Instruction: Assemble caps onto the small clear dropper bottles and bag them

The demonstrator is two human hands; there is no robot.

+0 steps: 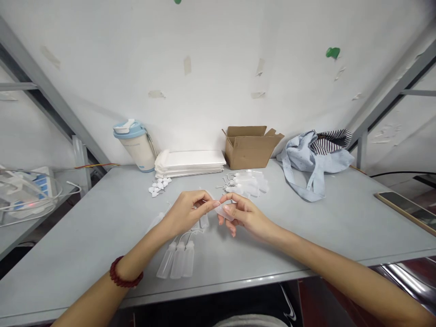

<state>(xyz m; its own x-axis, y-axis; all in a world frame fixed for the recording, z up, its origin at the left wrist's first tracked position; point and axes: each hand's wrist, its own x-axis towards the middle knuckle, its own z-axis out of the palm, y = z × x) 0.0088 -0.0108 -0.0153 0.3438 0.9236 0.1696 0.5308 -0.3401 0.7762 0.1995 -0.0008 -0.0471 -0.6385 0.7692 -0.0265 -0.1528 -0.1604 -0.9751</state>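
My left hand (189,210) and my right hand (242,215) meet above the middle of the grey table (306,227). Together they pinch a small translucent plastic bottle (222,210) between their fingertips. My left wrist wears a dark red bead bracelet (123,273). Three similar small bottles (177,260) lie side by side on the table near my left forearm, with more under my left hand. A pile of the same clear bottles (248,182) lies just beyond my right hand. Small white caps (158,186) are scattered beyond my left hand.
Against the back wall stand a blue-lidded cup (136,145), a stack of white flat bags (190,162), an open cardboard box (250,146) and a light blue cloth bag (315,159). A phone (405,208) lies at the right edge. A power strip with cables (27,193) sits on the left shelf.
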